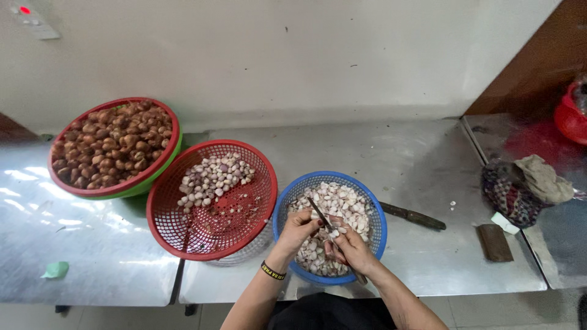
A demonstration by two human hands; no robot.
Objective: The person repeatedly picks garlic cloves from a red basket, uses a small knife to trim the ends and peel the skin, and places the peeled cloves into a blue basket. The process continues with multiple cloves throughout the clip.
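Note:
Both my hands work over a blue basket full of pale peels and cloves. My left hand pinches a small clove or bulb above the basket. My right hand grips a thin small knife whose blade points up-left toward the left hand's fingers. A black wristband sits on my left wrist. To the left, a red basket holds several peeled pale-purple cloves at its far side. Further left, a red bowl nested in a green one is heaped with brown unpeeled shallots.
A dark-handled knife lies on the steel table right of the blue basket. At the right lie a crumpled patterned cloth, a brown block and a red container. A green scrap lies front left.

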